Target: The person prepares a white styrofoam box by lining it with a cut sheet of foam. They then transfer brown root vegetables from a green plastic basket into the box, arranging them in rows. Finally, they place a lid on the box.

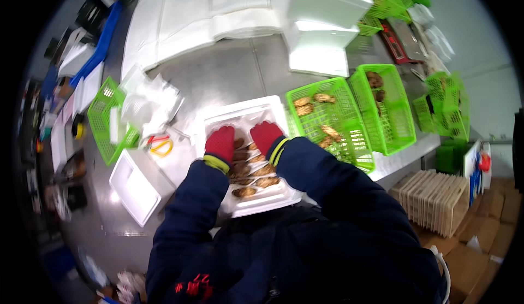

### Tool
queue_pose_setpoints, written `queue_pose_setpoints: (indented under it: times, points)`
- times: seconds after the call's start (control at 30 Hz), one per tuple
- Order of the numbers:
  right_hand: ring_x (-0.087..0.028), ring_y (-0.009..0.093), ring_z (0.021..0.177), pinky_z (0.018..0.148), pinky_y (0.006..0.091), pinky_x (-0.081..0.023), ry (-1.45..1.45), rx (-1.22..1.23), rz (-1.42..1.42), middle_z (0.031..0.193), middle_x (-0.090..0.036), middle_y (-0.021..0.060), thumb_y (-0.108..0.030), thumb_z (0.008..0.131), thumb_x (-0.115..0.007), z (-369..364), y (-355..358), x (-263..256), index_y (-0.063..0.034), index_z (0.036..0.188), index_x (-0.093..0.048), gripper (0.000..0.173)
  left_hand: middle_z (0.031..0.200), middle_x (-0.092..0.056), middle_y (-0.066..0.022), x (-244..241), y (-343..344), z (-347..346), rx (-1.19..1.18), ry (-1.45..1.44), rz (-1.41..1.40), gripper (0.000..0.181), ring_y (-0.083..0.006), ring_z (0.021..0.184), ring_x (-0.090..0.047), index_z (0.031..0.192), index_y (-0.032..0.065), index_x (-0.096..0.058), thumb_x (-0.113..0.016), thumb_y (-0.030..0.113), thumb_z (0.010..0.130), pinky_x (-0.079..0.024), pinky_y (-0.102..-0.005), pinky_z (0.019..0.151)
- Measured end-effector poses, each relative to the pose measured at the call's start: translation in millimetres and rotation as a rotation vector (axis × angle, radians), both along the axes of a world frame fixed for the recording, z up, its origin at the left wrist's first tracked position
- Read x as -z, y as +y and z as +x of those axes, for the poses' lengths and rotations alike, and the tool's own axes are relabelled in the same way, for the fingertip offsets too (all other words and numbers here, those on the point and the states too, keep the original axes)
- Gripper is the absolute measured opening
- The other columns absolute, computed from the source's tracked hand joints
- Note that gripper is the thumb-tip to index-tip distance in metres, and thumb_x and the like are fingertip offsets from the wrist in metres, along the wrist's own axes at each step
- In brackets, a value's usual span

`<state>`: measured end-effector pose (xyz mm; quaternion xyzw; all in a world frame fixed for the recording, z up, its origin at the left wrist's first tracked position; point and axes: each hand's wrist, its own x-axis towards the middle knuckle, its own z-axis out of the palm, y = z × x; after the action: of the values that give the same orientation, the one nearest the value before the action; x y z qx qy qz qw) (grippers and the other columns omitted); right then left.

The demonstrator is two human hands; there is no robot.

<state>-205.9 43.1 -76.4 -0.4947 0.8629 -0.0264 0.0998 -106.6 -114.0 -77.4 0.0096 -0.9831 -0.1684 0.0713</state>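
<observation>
A white foam box (264,209) lies right in front of me. Inside it, brown, lumpy food pieces (266,182) sit in rows on white lining. My left hand (221,144), in a red knit glove with a yellow-green cuff, is over the box's far left part. In the same kind of glove, my right hand (266,137) is at the far right part, close to the far wall. Both hands have curled fingers pointing down, and the fingertips are hidden, so any hold on a piece or on the lining is not visible. Motion blurs this area.
Right of the box stand a green plastic basket (347,135) with several pieces and a second green basket (403,128) with darker ones. To the left are scissors (163,147), crumpled white wrapping (149,99) and a small foam box (137,189). Stacked foam boxes (323,37) rise behind.
</observation>
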Motion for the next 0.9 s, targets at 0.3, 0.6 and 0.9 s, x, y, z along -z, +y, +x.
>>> queue_pose_setpoints:
  times: [0.3, 0.6, 0.9]
  points:
    - [-0.065, 0.027, 0.072, 0.062, 0.0374, -0.053, 0.133, -0.03, -0.088, 0.073, -0.065, 0.012, -0.012, 0.078, -0.054, -23, -31, 45, -0.0071, 0.079, -0.065, 0.012, 0.088, -0.063, -0.0192, 26, -12, -23, -0.055, -0.232, -0.032, 0.031, -0.0364, 0.085, -0.061, 0.088, 0.0067, -0.063, -0.069, 0.032, 0.071, -0.049, -0.0434, 0.075]
    - [-0.065, 0.026, 0.068, 0.058, 0.0394, -0.05, 0.24, -0.05, -0.04, 0.071, -0.065, 0.0093, -0.015, 0.078, -0.055, -29, -31, 65, -0.0105, 0.078, -0.067, 0.013, 0.084, -0.065, -0.0172, 23, -5, -38, -0.083, -0.363, -0.141, 0.016, -0.0328, 0.08, -0.064, 0.082, 0.006, -0.066, -0.056, 0.017, 0.078, -0.051, -0.0428, 0.071]
    - [-0.062, 0.026, 0.076, 0.06, 0.043, -0.048, 0.101, -0.111, 0.043, 0.08, -0.062, 0.008, -0.016, 0.077, -0.052, -16, -17, 27, -0.0115, 0.088, -0.061, 0.014, 0.085, -0.063, -0.0159, 53, -3, -23, -0.145, -0.116, -0.223, 0.023, -0.0307, 0.084, -0.06, 0.074, 0.0067, -0.066, -0.062, 0.029, 0.073, -0.048, -0.0426, 0.074]
